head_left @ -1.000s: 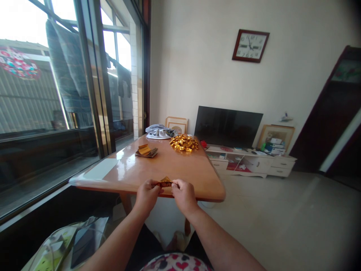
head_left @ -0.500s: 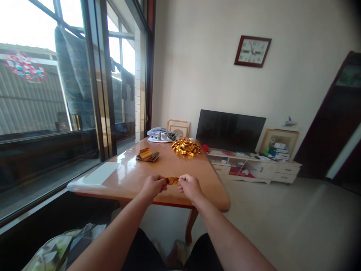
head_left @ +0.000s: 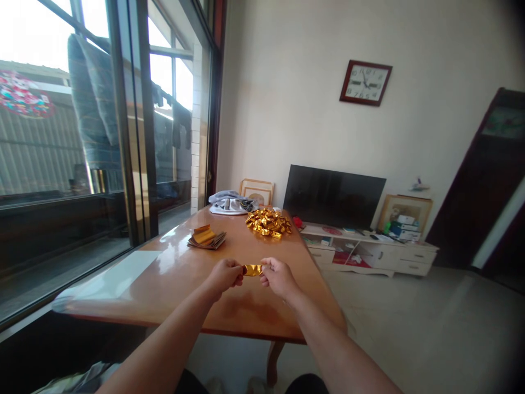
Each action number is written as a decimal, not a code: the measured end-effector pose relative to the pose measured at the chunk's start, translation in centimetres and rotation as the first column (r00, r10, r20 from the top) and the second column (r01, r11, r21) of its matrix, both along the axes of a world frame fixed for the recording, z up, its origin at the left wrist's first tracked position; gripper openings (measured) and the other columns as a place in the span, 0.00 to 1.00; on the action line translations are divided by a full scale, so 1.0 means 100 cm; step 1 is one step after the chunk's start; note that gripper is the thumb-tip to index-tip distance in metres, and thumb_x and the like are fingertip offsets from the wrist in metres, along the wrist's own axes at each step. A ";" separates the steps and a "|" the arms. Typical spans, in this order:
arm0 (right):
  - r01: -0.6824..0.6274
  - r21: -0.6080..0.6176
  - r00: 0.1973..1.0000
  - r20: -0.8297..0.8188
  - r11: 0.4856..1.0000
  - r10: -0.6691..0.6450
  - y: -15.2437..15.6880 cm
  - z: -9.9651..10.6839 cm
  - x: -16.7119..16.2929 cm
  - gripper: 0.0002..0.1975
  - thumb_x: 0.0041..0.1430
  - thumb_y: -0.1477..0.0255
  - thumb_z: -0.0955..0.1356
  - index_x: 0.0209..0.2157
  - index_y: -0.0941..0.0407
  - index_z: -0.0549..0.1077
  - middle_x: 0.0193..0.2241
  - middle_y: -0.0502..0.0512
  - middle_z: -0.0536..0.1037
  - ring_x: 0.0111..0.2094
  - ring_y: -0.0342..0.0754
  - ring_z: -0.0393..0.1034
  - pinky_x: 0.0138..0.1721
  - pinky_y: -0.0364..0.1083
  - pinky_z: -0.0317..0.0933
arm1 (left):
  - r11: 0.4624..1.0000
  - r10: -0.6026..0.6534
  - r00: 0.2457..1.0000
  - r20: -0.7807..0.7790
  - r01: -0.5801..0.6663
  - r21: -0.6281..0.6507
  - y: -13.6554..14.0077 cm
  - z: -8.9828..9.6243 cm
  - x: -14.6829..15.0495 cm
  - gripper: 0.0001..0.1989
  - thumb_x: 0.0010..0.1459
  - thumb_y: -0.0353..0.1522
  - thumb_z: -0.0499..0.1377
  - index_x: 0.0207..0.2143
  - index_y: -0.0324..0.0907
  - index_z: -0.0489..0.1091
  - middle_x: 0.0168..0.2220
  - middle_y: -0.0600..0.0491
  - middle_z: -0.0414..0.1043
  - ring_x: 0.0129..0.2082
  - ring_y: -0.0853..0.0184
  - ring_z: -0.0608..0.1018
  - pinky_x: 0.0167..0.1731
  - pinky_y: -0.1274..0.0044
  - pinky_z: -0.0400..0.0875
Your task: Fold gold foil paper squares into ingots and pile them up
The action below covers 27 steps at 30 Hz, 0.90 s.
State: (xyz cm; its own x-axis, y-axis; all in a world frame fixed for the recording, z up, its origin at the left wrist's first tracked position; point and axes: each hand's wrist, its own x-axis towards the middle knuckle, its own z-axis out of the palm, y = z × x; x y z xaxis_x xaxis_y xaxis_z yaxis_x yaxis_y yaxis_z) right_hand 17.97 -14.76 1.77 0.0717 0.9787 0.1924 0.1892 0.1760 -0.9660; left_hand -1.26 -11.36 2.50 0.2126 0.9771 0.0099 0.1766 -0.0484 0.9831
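Note:
Between my two hands stretches a small piece of folded gold foil paper [head_left: 253, 270], shiny and held level above the near part of the table. My left hand [head_left: 225, 278] pinches its left end with thumb and fingers. On the other end, my right hand [head_left: 278, 275] is closed in the same kind of pinch. Beyond them on the right lies a heap of folded gold foil pieces [head_left: 269, 222]. A stack of gold and brown paper sheets [head_left: 206, 237] rests to the left, apart from both hands.
The brown wooden table [head_left: 246, 306] has a pale sheet [head_left: 127, 272] at its left side. Folded clothes [head_left: 232, 202] and picture frames [head_left: 257, 191] are at its far end. A television [head_left: 334, 197] stands on a white cabinet [head_left: 369, 254] beyond.
My view has shifted slightly, with the table appearing nearer. Both hands still grip the foil paper, which now shows a brighter, flatter face.

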 end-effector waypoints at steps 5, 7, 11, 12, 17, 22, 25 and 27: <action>0.005 -0.018 1.000 -0.009 1.000 -0.006 0.027 -0.002 0.006 0.16 0.60 0.62 0.67 0.43 0.59 0.74 0.28 0.53 0.77 0.23 0.43 0.71 0.25 0.42 0.67 | 0.999 0.001 1.000 0.012 0.000 -0.033 0.028 -0.001 0.003 0.06 0.44 0.35 0.62 0.21 0.41 0.72 0.18 0.51 0.74 0.19 0.66 0.73 0.19 0.78 0.57; -0.002 -0.019 1.000 -0.016 1.000 0.002 0.036 -0.002 0.011 0.18 0.61 0.58 0.65 0.41 0.59 0.74 0.29 0.55 0.78 0.23 0.43 0.71 0.25 0.42 0.66 | 0.999 0.007 1.000 0.018 -0.007 -0.052 0.040 0.000 0.003 0.07 0.44 0.35 0.62 0.22 0.41 0.72 0.18 0.51 0.74 0.18 0.67 0.72 0.19 0.78 0.58; -0.012 -0.016 1.000 -0.028 1.000 0.011 0.052 -0.001 0.019 0.19 0.62 0.59 0.65 0.43 0.59 0.75 0.33 0.56 0.79 0.28 0.44 0.72 0.28 0.42 0.66 | 0.995 -0.015 0.999 0.036 0.019 -0.099 0.062 0.002 0.004 0.08 0.45 0.35 0.61 0.24 0.39 0.74 0.19 0.51 0.75 0.17 0.68 0.71 0.19 0.78 0.58; -0.016 -0.015 0.999 -0.029 1.000 0.016 0.056 0.000 0.020 0.18 0.61 0.60 0.66 0.44 0.59 0.75 0.35 0.56 0.79 0.30 0.45 0.73 0.29 0.41 0.66 | 0.993 -0.028 0.999 0.046 0.033 -0.113 0.067 0.003 0.005 0.08 0.46 0.36 0.61 0.25 0.39 0.75 0.20 0.50 0.75 0.17 0.68 0.71 0.19 0.78 0.58; -0.135 0.105 0.990 -0.017 0.985 0.138 0.072 0.012 0.017 0.17 0.58 0.65 0.68 0.47 0.58 0.77 0.41 0.55 0.81 0.41 0.48 0.74 0.41 0.44 0.66 | 0.976 -0.092 0.989 0.115 0.113 -0.186 0.092 0.005 0.014 0.11 0.48 0.36 0.58 0.28 0.36 0.75 0.21 0.51 0.73 0.16 0.71 0.69 0.18 0.79 0.58; -0.193 0.174 0.981 0.063 0.966 0.184 0.091 0.012 0.015 0.14 0.54 0.69 0.71 0.43 0.58 0.78 0.40 0.55 0.81 0.42 0.51 0.74 0.46 0.47 0.65 | 0.958 -0.129 0.978 0.165 0.166 -0.234 0.110 0.002 0.025 0.10 0.48 0.36 0.60 0.27 0.36 0.72 0.20 0.52 0.71 0.15 0.73 0.67 0.17 0.80 0.58; -0.180 0.150 0.983 -0.001 0.972 0.182 0.099 -0.003 0.017 0.15 0.55 0.68 0.71 0.44 0.58 0.78 0.41 0.56 0.81 0.42 0.52 0.74 0.46 0.49 0.65 | 0.952 -0.142 0.972 0.184 0.186 -0.245 0.115 -0.002 0.028 0.10 0.49 0.36 0.61 0.27 0.36 0.71 0.20 0.52 0.71 0.15 0.73 0.67 0.17 0.80 0.57; -0.201 0.147 0.977 -0.040 0.969 0.209 0.100 -0.011 0.018 0.15 0.56 0.68 0.71 0.45 0.57 0.78 0.42 0.57 0.81 0.44 0.53 0.74 0.47 0.49 0.65 | 0.948 -0.150 0.969 0.198 0.198 -0.250 0.117 -0.006 0.029 0.11 0.50 0.37 0.61 0.28 0.36 0.72 0.21 0.52 0.72 0.16 0.73 0.68 0.17 0.80 0.58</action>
